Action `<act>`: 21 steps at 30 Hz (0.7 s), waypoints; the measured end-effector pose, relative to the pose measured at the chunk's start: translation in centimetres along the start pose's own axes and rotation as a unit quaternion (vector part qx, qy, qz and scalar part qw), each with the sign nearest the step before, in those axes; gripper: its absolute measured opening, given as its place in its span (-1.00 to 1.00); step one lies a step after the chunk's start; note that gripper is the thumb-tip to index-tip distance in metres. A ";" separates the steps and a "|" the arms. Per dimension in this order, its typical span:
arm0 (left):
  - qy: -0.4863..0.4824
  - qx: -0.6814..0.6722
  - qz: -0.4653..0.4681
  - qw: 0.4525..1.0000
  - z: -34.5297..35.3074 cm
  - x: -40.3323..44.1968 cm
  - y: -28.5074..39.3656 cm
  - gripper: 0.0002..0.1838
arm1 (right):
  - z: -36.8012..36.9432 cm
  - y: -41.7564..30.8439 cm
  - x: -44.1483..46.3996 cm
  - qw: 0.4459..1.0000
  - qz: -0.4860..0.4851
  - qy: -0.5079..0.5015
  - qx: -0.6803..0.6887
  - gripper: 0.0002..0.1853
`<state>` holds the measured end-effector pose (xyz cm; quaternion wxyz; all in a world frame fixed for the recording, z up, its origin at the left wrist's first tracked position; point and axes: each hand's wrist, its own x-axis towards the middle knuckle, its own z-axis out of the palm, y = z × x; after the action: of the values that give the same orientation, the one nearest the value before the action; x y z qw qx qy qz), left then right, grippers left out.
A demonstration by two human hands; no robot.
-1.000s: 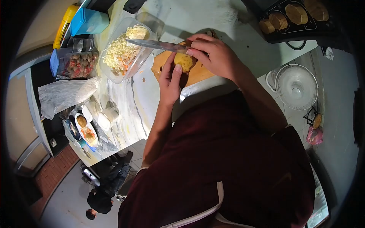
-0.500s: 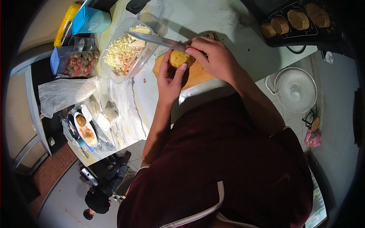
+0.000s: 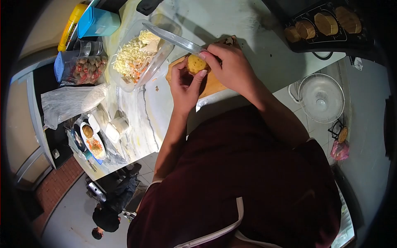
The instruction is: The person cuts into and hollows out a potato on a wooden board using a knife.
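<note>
A yellow potato (image 3: 196, 64) is gripped in my left hand (image 3: 185, 87), thumb on its near side and fingers round its far left side. My right hand (image 3: 232, 68) is closed round the handle of a kitchen knife (image 3: 175, 39). The blade points to the upper left and its rear part lies close to the potato's far side; whether it touches I cannot tell. Under both hands is a wooden cutting board (image 3: 216, 81). Left of the board stands a clear plastic container (image 3: 159, 62) holding shredded cabbage (image 3: 127, 55) and orange shreds.
A blue-lidded tub (image 3: 99, 22), a container of round brown items (image 3: 84, 67), a plastic bag (image 3: 66, 103) and an oval white plate (image 3: 99, 152) line the counter's left side. A colander (image 3: 321, 98) sits at right. Another person (image 3: 106, 215) is at lower left.
The potato has turned in my left hand, and more of its smooth yellow face shows. The knife has shifted slightly right and down, its blade tilting more steeply.
</note>
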<state>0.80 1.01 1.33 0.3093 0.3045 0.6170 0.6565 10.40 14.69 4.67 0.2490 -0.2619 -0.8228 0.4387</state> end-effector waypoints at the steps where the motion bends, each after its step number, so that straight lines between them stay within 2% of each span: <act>1: 0.000 0.002 0.012 1.000 0.1 0.0 0.1 -0.59 | 0.0 0.1 0.0 1.000 -0.008 0.009 -0.004 -0.75; 3: -0.001 0.005 0.023 1.000 0.2 0.0 0.2 -0.59 | -0.1 -0.2 0.0 1.000 -0.015 0.018 -0.007 -0.74; 5: -0.003 0.027 0.021 0.999 0.2 0.3 0.2 -0.59 | -0.5 -1.0 0.2 0.998 0.048 -0.014 -0.035 -0.73; 8: 0.009 0.017 0.059 0.998 0.7 0.4 0.2 -0.55 | -0.4 -0.4 0.2 1.000 0.002 0.012 -0.008 -0.74; 12: 0.015 0.015 0.037 0.999 0.3 0.2 -0.3 -0.53 | -0.8 -0.5 0.2 0.999 0.030 0.005 -0.011 -0.75; 18: -0.007 0.019 0.024 0.999 0.2 0.0 0.1 -0.58 | -0.4 -0.3 -0.1 1.000 -0.005 0.020 0.009 -0.75; 20: 0.005 0.020 0.027 0.999 0.3 0.3 -0.2 -0.56 | -0.9 -1.0 0.2 0.999 0.053 -0.007 0.003 -0.75; 21: 0.005 0.020 0.028 0.999 0.3 0.3 -0.1 -0.56 | -0.8 -0.8 0.1 0.999 0.052 -0.006 0.003 -0.75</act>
<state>0.84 1.40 1.24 0.2816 0.3249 0.6224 0.6541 10.66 14.91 5.75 0.2220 -0.3010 -0.8082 0.4550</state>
